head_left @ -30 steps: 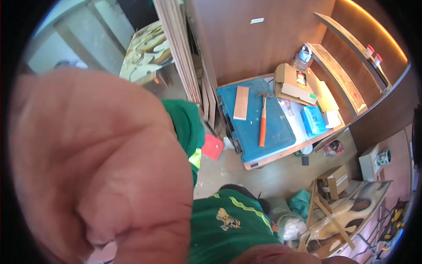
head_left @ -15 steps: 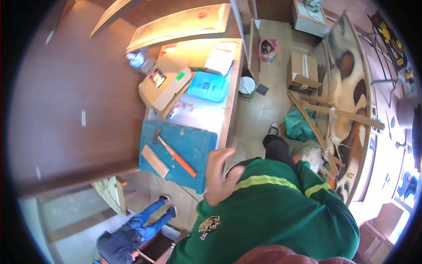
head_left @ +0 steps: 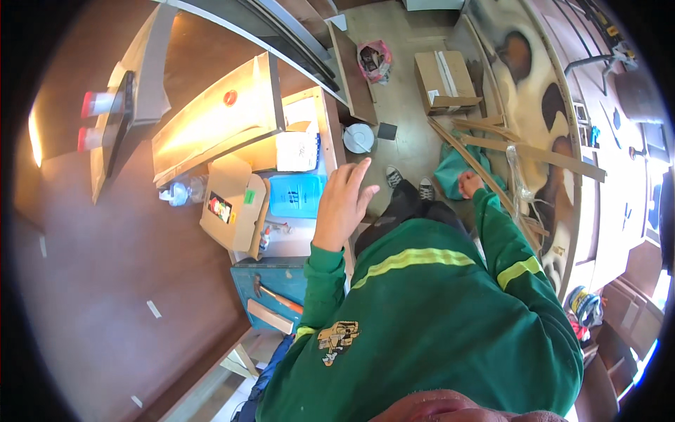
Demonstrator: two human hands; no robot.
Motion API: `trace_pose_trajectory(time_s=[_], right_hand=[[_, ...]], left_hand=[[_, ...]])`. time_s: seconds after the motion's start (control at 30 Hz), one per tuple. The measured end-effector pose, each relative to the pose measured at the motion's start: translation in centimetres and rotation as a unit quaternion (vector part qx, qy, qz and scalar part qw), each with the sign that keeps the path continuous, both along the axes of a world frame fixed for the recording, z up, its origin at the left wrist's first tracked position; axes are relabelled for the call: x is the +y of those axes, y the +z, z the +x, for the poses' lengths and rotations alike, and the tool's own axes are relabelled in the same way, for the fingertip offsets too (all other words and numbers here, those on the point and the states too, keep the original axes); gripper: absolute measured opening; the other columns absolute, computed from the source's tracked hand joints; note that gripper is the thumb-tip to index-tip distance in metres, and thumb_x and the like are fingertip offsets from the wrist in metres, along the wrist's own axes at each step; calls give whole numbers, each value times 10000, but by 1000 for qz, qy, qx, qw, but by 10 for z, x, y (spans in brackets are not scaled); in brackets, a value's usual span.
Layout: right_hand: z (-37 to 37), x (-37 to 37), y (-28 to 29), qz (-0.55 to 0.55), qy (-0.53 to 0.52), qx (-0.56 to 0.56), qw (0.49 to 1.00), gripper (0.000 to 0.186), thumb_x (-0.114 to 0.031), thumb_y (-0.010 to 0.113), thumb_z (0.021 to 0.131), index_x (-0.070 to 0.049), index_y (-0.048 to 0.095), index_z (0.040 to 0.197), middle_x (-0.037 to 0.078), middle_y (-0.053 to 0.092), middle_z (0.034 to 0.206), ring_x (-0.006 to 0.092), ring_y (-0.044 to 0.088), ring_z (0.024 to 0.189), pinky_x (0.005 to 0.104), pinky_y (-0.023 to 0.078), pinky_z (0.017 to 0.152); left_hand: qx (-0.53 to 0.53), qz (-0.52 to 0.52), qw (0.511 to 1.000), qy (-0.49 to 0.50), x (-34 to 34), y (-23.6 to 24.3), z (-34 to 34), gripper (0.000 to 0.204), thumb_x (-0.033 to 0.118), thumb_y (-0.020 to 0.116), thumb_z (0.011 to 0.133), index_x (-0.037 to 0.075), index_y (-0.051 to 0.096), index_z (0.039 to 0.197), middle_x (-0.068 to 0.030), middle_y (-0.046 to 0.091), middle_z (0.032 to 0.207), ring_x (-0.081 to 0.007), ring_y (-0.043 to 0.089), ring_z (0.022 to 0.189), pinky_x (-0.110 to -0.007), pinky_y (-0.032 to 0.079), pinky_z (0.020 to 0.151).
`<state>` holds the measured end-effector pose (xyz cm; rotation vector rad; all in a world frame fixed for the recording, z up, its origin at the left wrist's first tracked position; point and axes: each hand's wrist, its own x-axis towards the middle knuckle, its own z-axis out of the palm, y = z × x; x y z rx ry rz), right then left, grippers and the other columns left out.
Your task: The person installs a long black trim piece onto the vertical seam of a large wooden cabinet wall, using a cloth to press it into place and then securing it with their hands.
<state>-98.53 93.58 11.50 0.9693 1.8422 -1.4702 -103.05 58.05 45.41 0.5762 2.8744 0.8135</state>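
Cardboard box (head_left: 444, 82) sits on the floor at one o'clock, pink bag (head_left: 375, 59) beside it at twelve; hammer (head_left: 275, 295) lies on the teal board (head_left: 271, 278) at seven.

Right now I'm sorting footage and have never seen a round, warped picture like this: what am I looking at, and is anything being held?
This is one view from a wide fisheye camera worn on a person's head, looking down, so straight edges bend near the rim. The green mass is the person's own sweatshirt.

The left hand is raised, fingers spread, over the edge of a workbench and holds nothing. The right hand hangs low by the side, loosely curled; nothing shows in it.

On the bench lie a blue plastic box, an open cardboard box, a clear bottle and a blue case with a hammer on top. Below are the person's shoes.
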Motion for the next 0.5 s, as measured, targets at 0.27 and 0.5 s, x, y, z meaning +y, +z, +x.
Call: trace_pose_trajectory(time_s=[0.27,0.5], right_hand=[[131,67,-164,176,425,107,882,188,-319,571,903,-198,679,998,61,647,743,208,608,513,378,415,359],[12,14,-116,74,199,-40,976,214,-308,563,910,-145,665,1003,112,691,872,297,659,826,463,493,626]], left_hand=[[-12,38,997,-67,-12,-54,-54,523,186,714,838,36,539,1307,-168,560,1110,-358,550,1074,-445,456,940],[-10,37,998,41,-36,-96,-107,617,200,725,847,-8,455,1361,-230,511,1254,-421,484,1199,-465,403,1026]])
